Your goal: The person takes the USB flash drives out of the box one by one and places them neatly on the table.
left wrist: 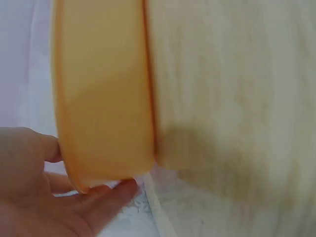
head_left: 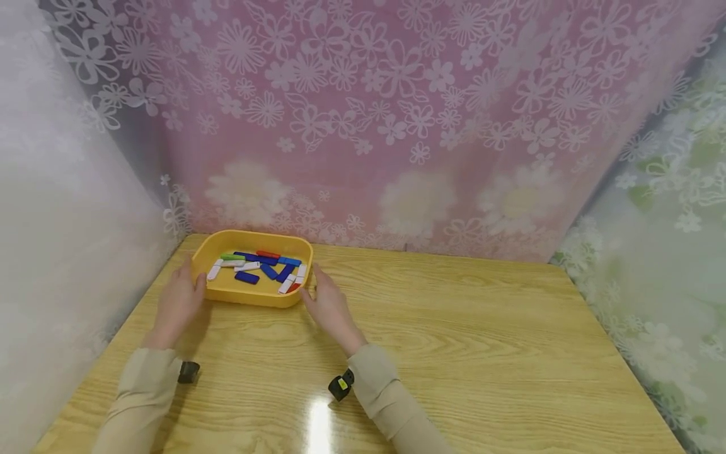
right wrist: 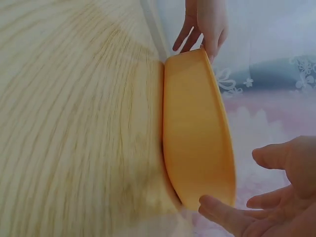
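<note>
A yellow rectangular tub (head_left: 255, 298) with rounded corners sits at the far left of the wooden table. Inside lie several small flat oblong pieces, among them a dark blue piece (head_left: 246, 277), a green piece (head_left: 232, 256) and a red piece (head_left: 268, 255), with white ones around them. My left hand (head_left: 178, 302) is at the tub's left end, its extended fingers (left wrist: 111, 200) against the end wall and its thumb near the rim. At the right end is my right hand (head_left: 331, 309); a fingertip touches the wall in the right wrist view, and the thumb stands apart from it.
The wood-grained table (head_left: 454, 340) extends right and toward me. Behind it hangs a pink flowered curtain (head_left: 363, 126), with a pale curtain (head_left: 74, 221) on the left and a greenish flowered one (head_left: 669, 252) on the right. Both wrists carry a small black camera (head_left: 340, 386).
</note>
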`<state>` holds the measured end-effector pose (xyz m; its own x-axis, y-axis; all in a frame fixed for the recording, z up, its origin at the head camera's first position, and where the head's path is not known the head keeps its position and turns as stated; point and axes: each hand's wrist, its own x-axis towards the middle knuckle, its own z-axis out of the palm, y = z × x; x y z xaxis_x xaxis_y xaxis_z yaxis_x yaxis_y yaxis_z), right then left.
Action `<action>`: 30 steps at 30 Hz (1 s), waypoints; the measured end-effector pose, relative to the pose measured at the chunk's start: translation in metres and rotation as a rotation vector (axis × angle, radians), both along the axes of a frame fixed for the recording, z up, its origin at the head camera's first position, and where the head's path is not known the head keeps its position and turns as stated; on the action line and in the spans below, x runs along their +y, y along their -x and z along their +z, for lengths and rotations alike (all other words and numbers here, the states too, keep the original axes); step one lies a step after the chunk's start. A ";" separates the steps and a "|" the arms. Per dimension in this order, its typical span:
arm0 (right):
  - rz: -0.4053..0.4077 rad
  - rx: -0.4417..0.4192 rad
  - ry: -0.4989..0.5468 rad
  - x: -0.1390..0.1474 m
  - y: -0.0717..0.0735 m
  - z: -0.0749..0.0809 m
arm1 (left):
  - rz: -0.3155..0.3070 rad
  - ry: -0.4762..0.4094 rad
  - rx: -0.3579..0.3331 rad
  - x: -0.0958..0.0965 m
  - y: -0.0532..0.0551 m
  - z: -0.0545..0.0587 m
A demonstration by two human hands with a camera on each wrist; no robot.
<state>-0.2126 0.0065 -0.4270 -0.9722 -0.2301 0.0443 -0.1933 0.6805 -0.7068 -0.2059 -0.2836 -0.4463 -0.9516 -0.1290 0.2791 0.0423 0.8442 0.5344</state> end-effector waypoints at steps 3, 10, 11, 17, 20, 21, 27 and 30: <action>0.006 -0.023 0.037 -0.006 0.005 -0.005 | -0.014 0.008 -0.018 -0.003 0.001 -0.003; -0.029 -0.087 0.118 -0.015 0.009 -0.014 | -0.021 -0.017 -0.096 -0.009 0.001 -0.002; -0.033 -0.086 0.133 -0.016 0.010 -0.014 | -0.015 -0.033 -0.122 -0.010 0.000 -0.002; -0.043 -0.095 0.145 -0.023 0.013 -0.012 | 0.003 -0.079 -0.217 -0.015 0.000 0.000; -0.047 -0.106 0.139 -0.024 0.013 -0.013 | -0.001 -0.069 -0.216 -0.016 0.000 0.000; -0.049 -0.106 0.138 -0.024 0.013 -0.013 | -0.001 -0.066 -0.214 -0.016 0.000 0.000; -0.059 -0.115 0.161 -0.023 0.012 -0.012 | -0.015 -0.057 -0.231 -0.015 0.000 0.001; -0.065 -0.123 0.176 -0.021 0.012 -0.011 | -0.023 -0.055 -0.246 -0.013 0.000 0.003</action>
<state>-0.2244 -0.0141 -0.4383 -0.9852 -0.1663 -0.0416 -0.0582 0.5525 -0.8315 -0.2058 -0.2970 -0.4437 -0.9929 -0.1147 0.0324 -0.0753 0.8140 0.5759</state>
